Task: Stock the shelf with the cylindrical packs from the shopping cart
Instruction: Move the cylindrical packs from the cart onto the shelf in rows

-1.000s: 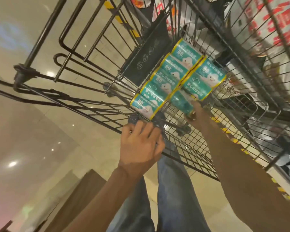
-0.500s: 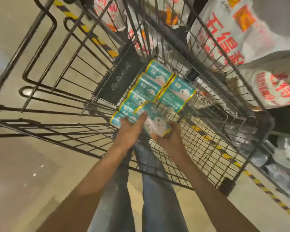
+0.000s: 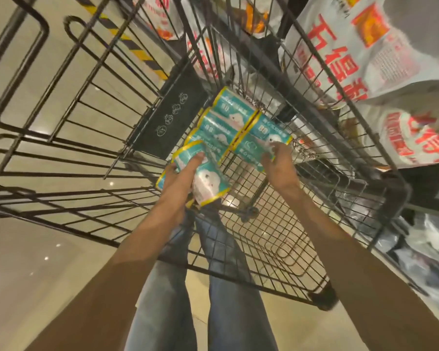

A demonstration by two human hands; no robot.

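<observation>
Several teal cylindrical packs with yellow ends lie in the black wire shopping cart (image 3: 284, 231). My left hand (image 3: 180, 173) holds one pack (image 3: 205, 178) lifted above the cart floor, fingers laid along its side and thumb round its far side. My right hand (image 3: 276, 160) reaches to the pair of packs at the right and curls its fingers over the nearer one (image 3: 251, 150). A row of packs (image 3: 226, 117) stays against the dark child-seat flap (image 3: 170, 115).
Large white sacks with red print (image 3: 360, 51) are stacked to the right, beyond the cart's wall. My jeans-clad legs (image 3: 213, 300) stand under the cart's near end. Glossy beige floor (image 3: 36, 262) lies to the left, with a yellow-black striped line (image 3: 129, 44).
The lifted pack has passed into my left hand alone. My right hand let go of it and moved right onto another pack in the cart.
</observation>
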